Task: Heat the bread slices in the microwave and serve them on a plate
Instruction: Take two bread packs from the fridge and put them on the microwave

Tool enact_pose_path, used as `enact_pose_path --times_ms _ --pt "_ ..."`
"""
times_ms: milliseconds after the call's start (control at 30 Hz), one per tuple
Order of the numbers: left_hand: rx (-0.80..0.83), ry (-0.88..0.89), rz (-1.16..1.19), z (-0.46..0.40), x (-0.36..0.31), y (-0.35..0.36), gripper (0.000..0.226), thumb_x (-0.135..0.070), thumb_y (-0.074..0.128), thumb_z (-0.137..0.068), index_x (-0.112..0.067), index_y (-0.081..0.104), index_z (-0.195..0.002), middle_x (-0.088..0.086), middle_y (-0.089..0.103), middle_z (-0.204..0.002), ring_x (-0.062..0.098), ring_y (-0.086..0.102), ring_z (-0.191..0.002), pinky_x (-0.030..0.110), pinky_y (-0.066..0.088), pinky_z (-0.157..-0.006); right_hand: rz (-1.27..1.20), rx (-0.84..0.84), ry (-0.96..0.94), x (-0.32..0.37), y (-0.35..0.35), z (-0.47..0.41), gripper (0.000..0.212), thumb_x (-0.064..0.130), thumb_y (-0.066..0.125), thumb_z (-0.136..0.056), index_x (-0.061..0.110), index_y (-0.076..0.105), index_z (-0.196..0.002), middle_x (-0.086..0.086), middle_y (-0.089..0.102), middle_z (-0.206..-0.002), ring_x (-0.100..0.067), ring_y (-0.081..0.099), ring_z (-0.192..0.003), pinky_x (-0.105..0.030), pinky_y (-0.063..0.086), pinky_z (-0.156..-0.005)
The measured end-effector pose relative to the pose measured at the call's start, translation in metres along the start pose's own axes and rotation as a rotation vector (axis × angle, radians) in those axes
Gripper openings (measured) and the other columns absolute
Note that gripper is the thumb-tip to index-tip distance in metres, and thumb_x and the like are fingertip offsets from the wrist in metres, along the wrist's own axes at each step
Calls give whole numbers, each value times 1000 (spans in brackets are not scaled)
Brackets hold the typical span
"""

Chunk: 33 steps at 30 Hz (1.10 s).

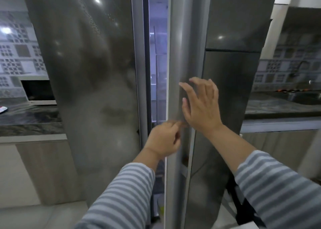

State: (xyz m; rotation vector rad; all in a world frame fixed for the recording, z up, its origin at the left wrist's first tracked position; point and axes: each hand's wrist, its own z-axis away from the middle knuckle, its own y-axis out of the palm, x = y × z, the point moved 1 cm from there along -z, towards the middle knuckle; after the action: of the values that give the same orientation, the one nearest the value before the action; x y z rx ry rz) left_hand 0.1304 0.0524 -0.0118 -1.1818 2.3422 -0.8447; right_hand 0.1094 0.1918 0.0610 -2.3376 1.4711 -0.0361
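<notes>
A tall grey two-door fridge fills the view. Its right door point(231, 93) stands slightly ajar, and a lit strip of shelves point(158, 82) shows through the gap. My left hand point(163, 140) curls its fingers around that door's inner edge point(173, 107), blurred by motion. My right hand point(199, 103) hovers just in front of the door's vertical handle strip with fingers spread and nothing in it. A white microwave point(39, 92) sits on the counter at the left, its door dark. No bread and no plate are in sight.
The fridge's left door point(90, 72) is closed. A dark stone counter point(26, 119) runs left of the fridge with a small white and red item point(3, 109) on it. At the right, another counter holds a steel sink point(305, 98) with a tap.
</notes>
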Motion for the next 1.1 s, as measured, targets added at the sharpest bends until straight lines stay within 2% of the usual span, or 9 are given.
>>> enact_pose_path --times_ms 133,233,300,367,467,533,800,967,1100 --pt "-181 -37 -80 -12 10 -26 32 -15 56 -74 -12 59 -106 7 60 -95 26 58 -84 33 51 -61 88 41 -88 11 -26 -19 51 19 52 -81 15 49 -132 -10 29 -137 -29 27 -132 -53 13 -117" --pt "-211 -125 -65 -22 9 -30 43 -8 65 -76 -8 55 -118 11 58 -113 26 58 -99 40 54 -77 190 142 -166 15 -41 -18 56 16 51 -81 9 48 -136 -17 29 -149 -33 19 -141 -54 5 -118" --pt "-158 -168 -90 -30 3 -24 61 -17 69 -78 -9 46 -133 11 50 -134 26 50 -121 43 47 -98 274 257 -234 16 -51 -9 59 20 46 -83 7 42 -141 -20 23 -155 -35 10 -145 -53 -3 -118" --pt "-79 -158 -115 -36 -5 -15 81 -31 69 -81 -11 28 -147 11 31 -153 26 31 -140 46 29 -114 377 375 -270 9 -57 3 63 29 50 -87 6 36 -144 -20 18 -157 -35 7 -147 -51 -10 -117" --pt "43 -173 -130 -35 -26 4 94 -61 44 -84 -10 2 -152 7 -1 -161 20 -1 -148 46 4 -121 536 483 -258 -14 -70 23 65 36 52 -87 4 39 -143 -22 23 -155 -35 13 -146 -50 -22 -113" --pt "42 -148 -148 -33 -43 16 100 -69 35 -81 -11 -6 -151 7 -7 -160 21 -6 -148 50 5 -119 630 513 -280 -31 -80 36 63 36 42 -91 7 35 -145 -21 21 -155 -35 10 -147 -51 -28 -109" --pt "-65 -71 -95 -33 -110 47 108 -60 62 -78 -13 -1 -152 9 -3 -160 24 -3 -148 52 8 -117 613 497 -248 -86 -129 77 74 47 49 -87 12 29 -148 -18 11 -159 -35 2 -147 -55 -14 -115" --pt "-95 -22 -80 -38 -150 61 104 -54 66 -78 0 14 -150 18 7 -159 30 7 -148 51 25 -115 606 472 -222 -120 -154 97 85 51 63 -81 16 27 -149 -15 12 -160 -34 4 -148 -58 -5 -116" --pt "-91 -12 -110 -40 -175 71 105 -54 68 -78 -3 10 -151 17 8 -160 29 7 -148 49 27 -114 606 446 -197 -143 -169 112 90 51 64 -80 17 20 -150 -13 7 -160 -33 2 -148 -60 -4 -115"
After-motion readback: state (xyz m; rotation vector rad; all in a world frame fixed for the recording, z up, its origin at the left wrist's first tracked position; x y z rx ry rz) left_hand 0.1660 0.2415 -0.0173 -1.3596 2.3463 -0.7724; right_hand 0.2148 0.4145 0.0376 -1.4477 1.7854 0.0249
